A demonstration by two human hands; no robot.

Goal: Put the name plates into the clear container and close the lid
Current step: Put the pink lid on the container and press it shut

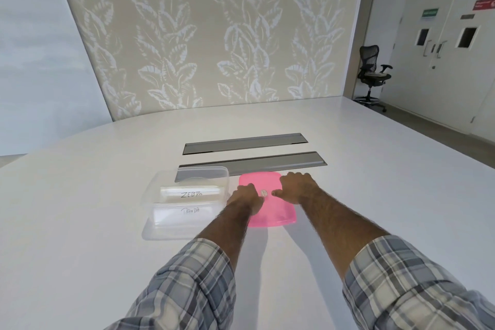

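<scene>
Two name plates, ZEBRA (190, 194) and PANDA (190, 210), lie inside the clear container (160, 230) on the table (80, 222). Pink lid (278, 215) flat just beside it. Left hand (245, 197) and right hand (294, 187) rest on the lid, fingers spread at opposite edges, likely to lift it level; lid not yet on.
</scene>
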